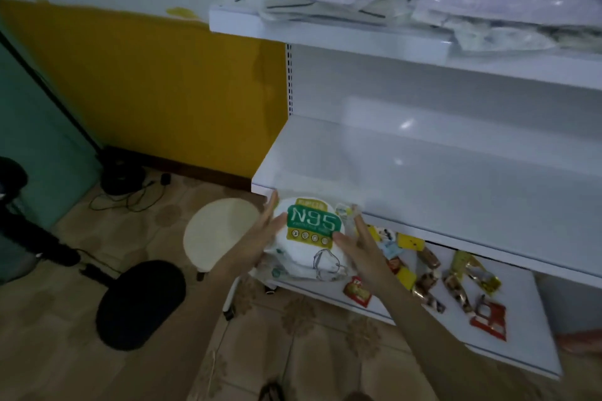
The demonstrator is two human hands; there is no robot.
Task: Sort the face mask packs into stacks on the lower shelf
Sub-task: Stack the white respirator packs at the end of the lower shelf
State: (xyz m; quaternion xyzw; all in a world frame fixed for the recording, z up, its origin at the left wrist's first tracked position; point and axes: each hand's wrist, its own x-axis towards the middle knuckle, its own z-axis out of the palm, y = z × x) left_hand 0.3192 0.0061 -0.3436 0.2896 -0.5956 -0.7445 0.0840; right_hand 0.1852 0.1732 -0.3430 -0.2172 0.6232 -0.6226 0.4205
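1. The left hand [265,231] and right hand [360,247] sandwich a bundle of face mask packs [309,238] between them: fingers straight along its sides and thumbs laid on the green N95 label, a squeeze rather than a curled grasp
2. The bundle is in the air just in front of the front-left corner of the middle shelf [423,179] and over the left end of the bottom shelf [521,319], resting on neither
3. Likely trouble: the slippery wrappers under the top pack already sag out at the near side, so any easing of the side pressure could let them slide to the tiled floor [309,352]
4. If the bottom shelf is the target, the bundle could land on the scattered snack packets [426,273] and sit crooked, or its top could catch the middle shelf's front edge going in
5. Blur and dim light hide how many packs are in the bundle
6. The middle shelf is glossy white metal, so a loose pile there may skate
7. The upper shelf [325,32] carries a jumble of clear-wrapped packs [456,3] overhanging its front edge
8. Left of the shelving stand a cream round stool [218,231] and a dark seat [140,303], with cables [130,198] beyond them below a yellow wall [146,91]
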